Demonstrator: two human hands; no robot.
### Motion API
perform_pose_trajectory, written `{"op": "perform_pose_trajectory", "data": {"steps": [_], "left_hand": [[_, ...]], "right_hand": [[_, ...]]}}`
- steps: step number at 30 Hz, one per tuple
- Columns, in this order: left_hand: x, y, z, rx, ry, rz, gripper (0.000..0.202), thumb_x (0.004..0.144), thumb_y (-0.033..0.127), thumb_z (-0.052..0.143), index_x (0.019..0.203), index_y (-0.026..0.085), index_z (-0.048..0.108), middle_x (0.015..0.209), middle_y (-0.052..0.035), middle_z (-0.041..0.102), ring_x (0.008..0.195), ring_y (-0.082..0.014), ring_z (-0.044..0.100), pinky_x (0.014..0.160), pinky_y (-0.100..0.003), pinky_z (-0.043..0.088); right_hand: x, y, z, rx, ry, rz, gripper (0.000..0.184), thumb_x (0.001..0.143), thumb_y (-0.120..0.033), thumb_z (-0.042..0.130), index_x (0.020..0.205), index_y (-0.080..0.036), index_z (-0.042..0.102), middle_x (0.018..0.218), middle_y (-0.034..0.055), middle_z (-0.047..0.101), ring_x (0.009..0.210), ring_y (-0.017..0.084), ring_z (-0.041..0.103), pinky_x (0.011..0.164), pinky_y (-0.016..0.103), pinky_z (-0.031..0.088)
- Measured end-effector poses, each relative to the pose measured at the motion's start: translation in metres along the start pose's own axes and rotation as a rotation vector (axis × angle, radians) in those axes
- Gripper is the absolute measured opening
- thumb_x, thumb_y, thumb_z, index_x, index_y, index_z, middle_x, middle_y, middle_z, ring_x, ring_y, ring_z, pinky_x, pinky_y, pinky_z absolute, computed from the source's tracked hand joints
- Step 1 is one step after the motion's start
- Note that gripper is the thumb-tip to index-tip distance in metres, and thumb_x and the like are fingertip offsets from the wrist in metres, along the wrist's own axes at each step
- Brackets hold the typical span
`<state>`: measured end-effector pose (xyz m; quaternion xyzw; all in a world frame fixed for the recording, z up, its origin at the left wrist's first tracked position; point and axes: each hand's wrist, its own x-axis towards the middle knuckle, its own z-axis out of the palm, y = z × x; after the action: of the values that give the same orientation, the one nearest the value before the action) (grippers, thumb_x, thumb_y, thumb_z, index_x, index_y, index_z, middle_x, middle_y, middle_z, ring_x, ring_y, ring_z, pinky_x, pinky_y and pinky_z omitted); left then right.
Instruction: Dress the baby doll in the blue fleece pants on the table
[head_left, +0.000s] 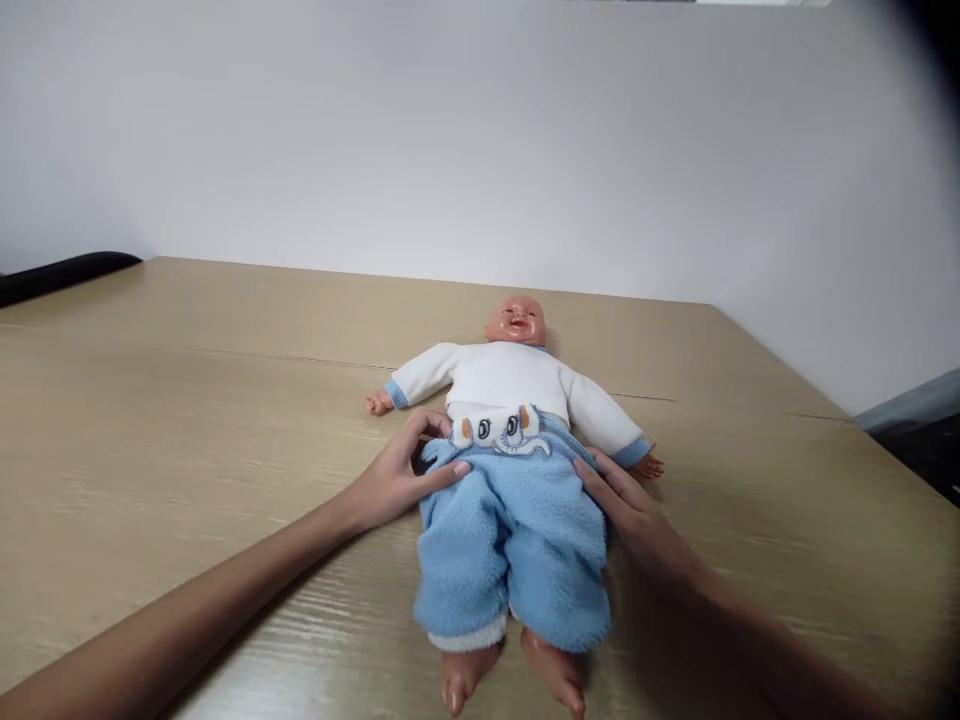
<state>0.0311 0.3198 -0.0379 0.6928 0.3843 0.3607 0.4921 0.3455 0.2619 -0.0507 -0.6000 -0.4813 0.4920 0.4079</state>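
Note:
A baby doll [508,385] lies on its back on the table, head away from me and bare feet toward me. It wears a white top with blue cuffs and fuzzy light blue pants [551,500] with an embroidered animal face at the waist. My left hand [405,465] grips the pants at the left of the waist, thumb on the front and fingers around the side. On the opposite side, my right hand [622,500] holds the pants at the hip, some of its fingers hidden behind the fabric.
The wooden table [225,420] has seams running across it and meets a pale wall [450,140] at the back. A black curved object [75,272] sits at the far left edge. Something dark [919,440] stands beyond the right edge.

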Motion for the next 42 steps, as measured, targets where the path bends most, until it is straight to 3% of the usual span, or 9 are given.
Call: {"op": "perform_pose_trajectory", "data": {"steps": [3, 7, 11, 15, 21, 27, 32, 37, 42], "left_hand": [[-0.003, -0.007, -0.007, -0.135, -0.115, -0.047, 0.033, 0.097, 0.047, 0.078, 0.112, 0.023, 0.061, 0.126, -0.0053, 0.056, 0.122, -0.0247, 0.054, 0.105, -0.035, 0.042], [0.000, -0.007, -0.003, -0.544, -0.158, -0.242, 0.033, 0.099, 0.054, 0.073, 0.108, 0.023, 0.067, 0.115, -0.0059, 0.065, 0.113, -0.0247, 0.061, 0.105, -0.038, 0.046], [0.003, -0.007, 0.002, -0.648, -0.105, -0.253, 0.034, 0.097, 0.053, 0.077, 0.108, 0.022, 0.070, 0.101, -0.0034, 0.066, 0.096, -0.0195, 0.062, 0.087, -0.030, 0.048], [0.007, 0.002, -0.005, -0.363, -0.060, -0.091, 0.031, 0.097, 0.049, 0.078, 0.099, 0.020, 0.069, 0.089, 0.0010, 0.058, 0.082, -0.0139, 0.052, 0.074, -0.025, 0.040], [0.033, 0.023, -0.010, -0.136, 0.018, 0.132, 0.028, 0.099, 0.047, 0.076, 0.101, 0.021, 0.065, 0.097, -0.0006, 0.059, 0.092, -0.0172, 0.053, 0.082, -0.028, 0.041], [0.054, 0.000, -0.010, -0.078, 0.039, -0.057, 0.042, 0.099, 0.060, 0.068, 0.101, 0.019, 0.064, 0.091, -0.0009, 0.059, 0.084, -0.0194, 0.054, 0.074, -0.030, 0.040], [0.046, -0.008, -0.029, 0.083, -0.081, -0.064, 0.034, 0.100, 0.055, 0.062, 0.100, 0.021, 0.064, 0.098, -0.0026, 0.060, 0.096, -0.0243, 0.054, 0.088, -0.035, 0.044], [0.041, -0.005, -0.053, 0.006, -0.323, -0.056, 0.022, 0.097, 0.035, 0.063, 0.116, 0.023, 0.066, 0.119, -0.0070, 0.064, 0.119, -0.0308, 0.057, 0.107, -0.041, 0.045], [0.042, -0.013, -0.060, -0.025, -0.399, 0.040, 0.039, 0.091, 0.035, 0.082, 0.126, 0.025, 0.068, 0.135, -0.0101, 0.065, 0.139, -0.0333, 0.053, 0.124, -0.049, 0.035]], "right_hand": [[-0.006, 0.003, 0.007, 0.108, 0.083, 0.142, 0.074, 0.075, -0.079, 0.080, 0.133, -0.033, 0.072, 0.155, 0.0046, 0.062, 0.153, 0.040, 0.045, 0.132, 0.056, 0.033], [-0.008, -0.002, 0.012, 0.169, -0.105, 0.043, 0.064, 0.088, -0.074, 0.073, 0.137, -0.033, 0.066, 0.149, 0.0051, 0.065, 0.148, 0.035, 0.050, 0.128, 0.052, 0.037], [-0.006, -0.005, 0.000, 0.026, -0.249, -0.135, 0.036, 0.097, -0.062, 0.069, 0.107, -0.027, 0.069, 0.100, 0.0018, 0.067, 0.095, 0.022, 0.063, 0.088, 0.035, 0.053], [-0.001, -0.012, -0.013, -0.050, -0.147, -0.260, 0.036, 0.099, -0.057, 0.068, 0.086, -0.024, 0.060, 0.078, -0.0025, 0.047, 0.072, 0.017, 0.046, 0.065, 0.030, 0.040], [0.022, -0.049, 0.000, -0.205, -0.048, -0.414, 0.030, 0.099, -0.054, 0.066, 0.093, -0.024, 0.063, 0.087, -0.0011, 0.054, 0.082, 0.020, 0.050, 0.076, 0.031, 0.043], [0.060, -0.032, 0.003, -0.125, 0.025, -0.312, 0.034, 0.095, -0.058, 0.065, 0.094, -0.025, 0.063, 0.097, 0.0019, 0.065, 0.096, 0.025, 0.060, 0.092, 0.036, 0.048], [0.055, -0.011, -0.011, -0.207, -0.011, -0.300, 0.039, 0.098, -0.061, 0.058, 0.083, -0.025, 0.057, 0.085, 0.0006, 0.055, 0.086, 0.024, 0.055, 0.084, 0.037, 0.049], [0.042, -0.014, -0.030, -0.304, -0.200, -0.462, 0.017, 0.092, -0.034, 0.060, 0.103, -0.024, 0.068, 0.110, 0.0065, 0.064, 0.108, 0.031, 0.059, 0.102, 0.045, 0.048], [0.037, -0.002, -0.037, -0.392, -0.217, -0.549, 0.060, 0.078, -0.021, 0.081, 0.136, -0.030, 0.069, 0.144, 0.0095, 0.063, 0.137, 0.040, 0.054, 0.123, 0.053, 0.041]]}}
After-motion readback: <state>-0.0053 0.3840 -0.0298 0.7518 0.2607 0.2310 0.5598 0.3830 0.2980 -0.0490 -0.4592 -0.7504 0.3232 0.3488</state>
